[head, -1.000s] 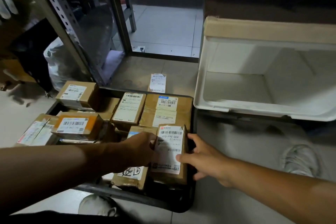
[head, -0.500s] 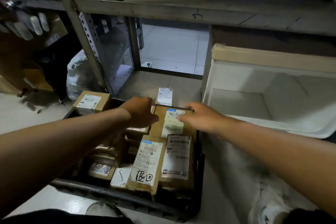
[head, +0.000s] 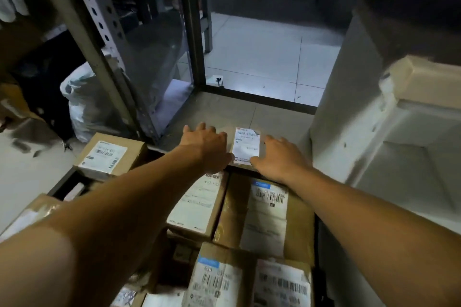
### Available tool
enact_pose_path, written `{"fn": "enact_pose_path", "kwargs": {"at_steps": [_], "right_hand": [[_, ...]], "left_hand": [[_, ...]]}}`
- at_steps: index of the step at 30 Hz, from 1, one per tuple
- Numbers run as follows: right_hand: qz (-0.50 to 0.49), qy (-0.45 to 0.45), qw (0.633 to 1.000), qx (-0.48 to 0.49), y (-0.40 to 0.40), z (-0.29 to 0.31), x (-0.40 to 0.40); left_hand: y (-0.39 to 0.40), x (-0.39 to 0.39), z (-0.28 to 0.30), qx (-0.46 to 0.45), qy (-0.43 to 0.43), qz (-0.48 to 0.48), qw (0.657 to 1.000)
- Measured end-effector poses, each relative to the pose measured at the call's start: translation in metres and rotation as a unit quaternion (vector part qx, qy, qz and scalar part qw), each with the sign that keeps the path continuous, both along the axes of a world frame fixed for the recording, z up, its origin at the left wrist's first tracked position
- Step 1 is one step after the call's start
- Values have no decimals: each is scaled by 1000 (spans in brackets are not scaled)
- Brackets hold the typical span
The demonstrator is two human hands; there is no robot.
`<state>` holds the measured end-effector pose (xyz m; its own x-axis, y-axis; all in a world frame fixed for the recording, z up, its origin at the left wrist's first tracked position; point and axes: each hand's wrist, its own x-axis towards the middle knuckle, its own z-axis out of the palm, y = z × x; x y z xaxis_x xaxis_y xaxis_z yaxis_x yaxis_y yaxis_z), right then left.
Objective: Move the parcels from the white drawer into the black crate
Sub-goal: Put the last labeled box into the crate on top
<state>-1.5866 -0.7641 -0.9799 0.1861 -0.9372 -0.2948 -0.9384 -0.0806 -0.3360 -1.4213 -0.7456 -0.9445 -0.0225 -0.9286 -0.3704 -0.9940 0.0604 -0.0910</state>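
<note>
I judge the task almost done, because the black plastic crate point(head: 59, 185) near me is full of brown cardboard parcels point(head: 264, 214), the white drawer point(head: 399, 132) at right looks empty, and my left hand point(head: 207, 147) and right hand point(head: 279, 157), fingers spread flat, press the sides of one last small flat labelled parcel point(head: 245, 146) on the floor just beyond the crate.

Dim, motion-blurred view with wide-angle bending at edges; brightest light falls on the far floor point(head: 262, 57).
</note>
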Motion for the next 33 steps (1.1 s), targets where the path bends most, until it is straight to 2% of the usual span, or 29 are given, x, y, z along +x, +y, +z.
{"fn": "enact_pose_path", "kwargs": {"at_steps": [3,6,9,12,15,18,22,25,30,33], "right_hand": [[-23,10,999,36,-26,-25,0],[-40,-7,996,83,-42,-45,2],[-48,-64,988,131,-54,-61,11],[-83,-150,970,174,-56,-68,18],[-107,-209,953,192,-54,-64,19],[-122,-242,948,165,-52,-44,17],[-141,-299,937,114,-38,7,14],[-163,-335,924,92,-6,51,10],[-144,-392,905,83,54,109,-6],[-146,-411,897,76,85,135,-13]], "left_hand": [[-31,4,-26,19,67,49,996],[-53,4,-48,35,89,79,992],[-68,0,-67,67,119,105,985],[-74,-8,-81,96,196,153,964],[-78,-5,-83,72,269,226,934],[-77,4,-61,22,339,259,904],[-49,8,-5,14,451,264,852],[-14,10,34,-1,506,278,816],[55,10,78,-2,580,317,750],[97,1,101,-9,619,296,727]]}}
